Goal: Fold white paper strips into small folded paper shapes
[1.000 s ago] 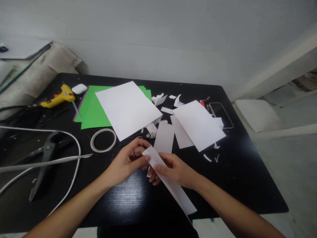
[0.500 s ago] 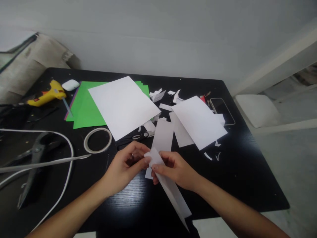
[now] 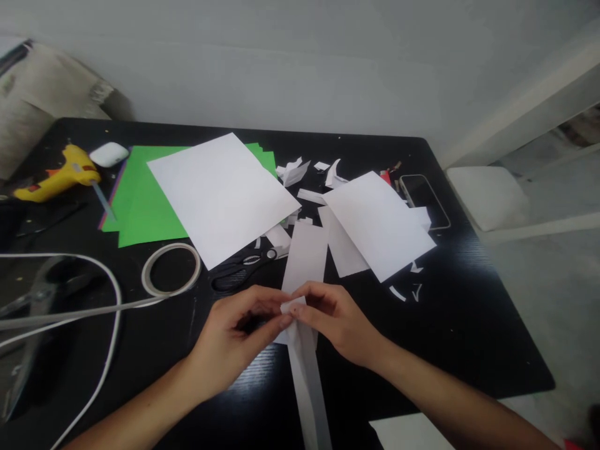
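A long folded strip of white paper (image 3: pixel 304 381) runs from my fingers down towards the near edge of the table. My left hand (image 3: pixel 246 331) pinches its upper end between thumb and fingers. From the other side my right hand (image 3: pixel 335 319) grips the same end, the two sets of fingertips nearly meeting. Another white paper strip (image 3: pixel 305 253) lies flat on the table just beyond my hands, its lower part covered by them. Black-handled scissors (image 3: pixel 239 272) rest beyond my left hand, with their blades partly under paper scraps.
A roll of tape (image 3: pixel 146 275), pliers (image 3: pixel 40 300) and a white cable (image 3: pixel 115 337) lie at left. Behind them are a yellow glue gun (image 3: pixel 70 175), green paper (image 3: pixel 150 212) and a white sheet (image 3: pixel 225 200). A second white sheet (image 3: pixel 377 225) and a phone (image 3: pixel 429 200) sit at right.
The folded strip has swung from slanting right to hanging almost straight towards me. My right fingers have moved up to its end, nearer my left fingertips. The view has shifted slightly.
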Demonstrator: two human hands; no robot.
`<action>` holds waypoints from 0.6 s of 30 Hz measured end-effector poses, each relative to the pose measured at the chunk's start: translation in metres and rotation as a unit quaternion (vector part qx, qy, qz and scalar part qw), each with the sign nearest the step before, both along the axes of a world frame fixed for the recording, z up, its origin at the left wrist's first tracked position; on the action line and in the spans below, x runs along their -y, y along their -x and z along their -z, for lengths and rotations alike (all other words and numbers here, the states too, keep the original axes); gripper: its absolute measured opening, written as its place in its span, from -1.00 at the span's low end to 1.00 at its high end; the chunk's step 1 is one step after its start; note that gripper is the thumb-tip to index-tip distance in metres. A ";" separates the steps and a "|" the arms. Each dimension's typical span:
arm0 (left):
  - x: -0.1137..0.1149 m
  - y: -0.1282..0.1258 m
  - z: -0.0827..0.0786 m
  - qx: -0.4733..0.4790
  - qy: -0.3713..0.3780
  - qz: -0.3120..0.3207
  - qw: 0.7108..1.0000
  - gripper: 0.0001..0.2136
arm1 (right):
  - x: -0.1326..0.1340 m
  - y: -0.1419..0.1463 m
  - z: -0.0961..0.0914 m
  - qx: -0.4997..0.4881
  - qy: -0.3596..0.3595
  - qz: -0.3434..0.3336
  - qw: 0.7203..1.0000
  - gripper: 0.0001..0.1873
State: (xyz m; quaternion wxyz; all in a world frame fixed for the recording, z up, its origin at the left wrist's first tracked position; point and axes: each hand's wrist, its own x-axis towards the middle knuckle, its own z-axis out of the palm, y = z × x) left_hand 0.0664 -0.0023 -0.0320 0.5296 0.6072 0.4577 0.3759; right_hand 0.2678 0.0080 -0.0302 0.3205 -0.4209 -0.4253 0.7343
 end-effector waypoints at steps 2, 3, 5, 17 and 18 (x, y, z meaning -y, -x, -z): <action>0.000 0.000 0.000 -0.003 0.014 -0.008 1.000 -0.89 | 0.000 0.001 0.000 0.021 0.000 0.002 1.000 -0.77; 0.000 0.000 0.001 -0.006 0.021 -0.009 1.000 -0.91 | 0.000 0.001 0.000 0.028 0.002 0.001 1.000 -0.75; 0.001 0.000 0.002 -0.007 0.035 -0.009 0.999 -0.92 | 0.001 0.001 0.000 0.039 0.004 0.000 0.999 -0.72; 0.001 -0.002 0.004 0.019 0.070 -0.030 0.997 -0.90 | 0.003 0.002 0.001 0.042 -0.023 0.001 0.999 -0.76; 0.001 -0.002 0.004 0.017 0.067 -0.029 0.997 -0.91 | 0.003 0.003 0.000 0.038 -0.023 0.002 0.999 -0.76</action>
